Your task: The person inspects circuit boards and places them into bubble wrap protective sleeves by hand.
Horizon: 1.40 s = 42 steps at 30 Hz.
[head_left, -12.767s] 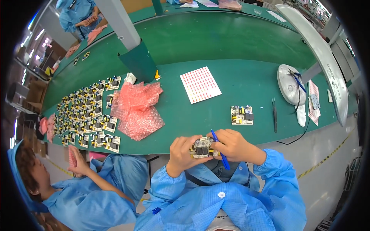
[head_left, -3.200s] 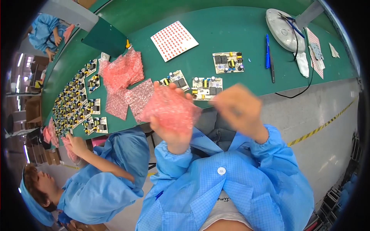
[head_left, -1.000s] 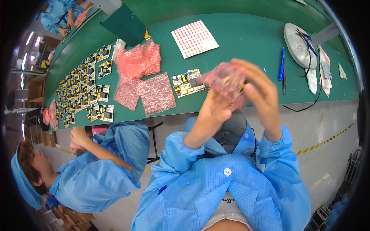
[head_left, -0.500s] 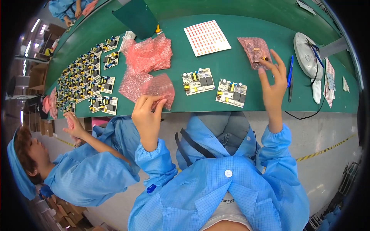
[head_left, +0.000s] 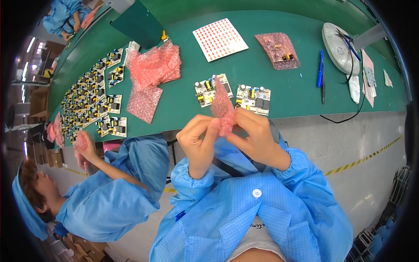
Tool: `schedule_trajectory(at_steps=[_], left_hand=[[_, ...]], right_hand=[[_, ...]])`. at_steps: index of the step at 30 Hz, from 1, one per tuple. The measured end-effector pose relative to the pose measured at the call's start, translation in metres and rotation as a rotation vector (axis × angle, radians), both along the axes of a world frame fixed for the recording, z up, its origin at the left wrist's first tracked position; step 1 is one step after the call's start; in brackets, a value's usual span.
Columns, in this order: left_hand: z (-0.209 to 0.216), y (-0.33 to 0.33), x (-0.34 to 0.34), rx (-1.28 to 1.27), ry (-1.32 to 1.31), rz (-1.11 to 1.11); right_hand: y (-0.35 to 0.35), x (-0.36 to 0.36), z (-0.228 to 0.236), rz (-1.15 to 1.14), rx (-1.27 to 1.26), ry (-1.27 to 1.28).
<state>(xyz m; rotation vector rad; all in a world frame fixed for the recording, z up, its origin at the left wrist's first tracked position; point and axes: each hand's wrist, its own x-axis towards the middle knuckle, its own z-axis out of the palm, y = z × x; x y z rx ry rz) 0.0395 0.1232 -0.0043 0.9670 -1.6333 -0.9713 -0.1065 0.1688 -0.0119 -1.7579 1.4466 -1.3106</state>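
A pink bubble-wrap bag [head_left: 223,109] is pinched between my two hands, in front of the table's near edge. My left hand [head_left: 197,139] grips its left side with thumb and fingers. My right hand [head_left: 257,137] holds the opposite side. Behind the bag lies a circuit board [head_left: 204,93], partly covered by it from my view. A second circuit board [head_left: 254,99] rests just right of that one, beyond my right hand. Farther back, a bagged circuit board [head_left: 279,50] lies in pink bubble wrap.
A pile of pink bubble-wrap bags [head_left: 155,65] lies left of centre, beside rows of circuit boards [head_left: 87,94]. A label sheet [head_left: 220,39] is at the back. Blue pen [head_left: 321,70], pliers [head_left: 349,40] and a white lamp base [head_left: 338,54] stand right. A co-worker [head_left: 104,196] sits at left.
The bag has moved right and toward me in my left hand. My right hand has left the bagged board's area and come over to grip the bag too.
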Motion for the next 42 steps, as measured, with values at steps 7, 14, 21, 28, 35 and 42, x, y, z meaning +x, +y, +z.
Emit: schedule_trajectory(at_steps=[7, 14, 21, 28, 35, 42], left_hand=[[-0.010, 0.007, -0.012, -0.111, 0.039, 0.165], [-0.026, 0.004, 0.003, -0.062, 0.000, 0.217], [-0.004, 0.007, -0.017, 0.447, 0.850, -0.340], [-0.012, -0.006, -0.020, 0.645, 1.109, -0.401], [-0.011, -0.003, -0.028, 0.616, 1.352, -0.423], [-0.025, 0.005, -0.039, 0.275, 1.105, -0.461]], right_hand=[[0.003, -0.003, -0.001, -0.020, -0.091, -0.099], [0.008, -0.014, 0.011, -0.257, -0.184, 0.244], [0.002, -0.019, 0.007, -0.227, -0.462, 0.572], [0.010, -0.022, 0.005, -0.157, -0.437, 0.584], [0.026, -0.022, -0.005, -0.011, 0.336, -0.779], [0.016, -0.024, -0.008, 0.118, 0.425, -1.337]])
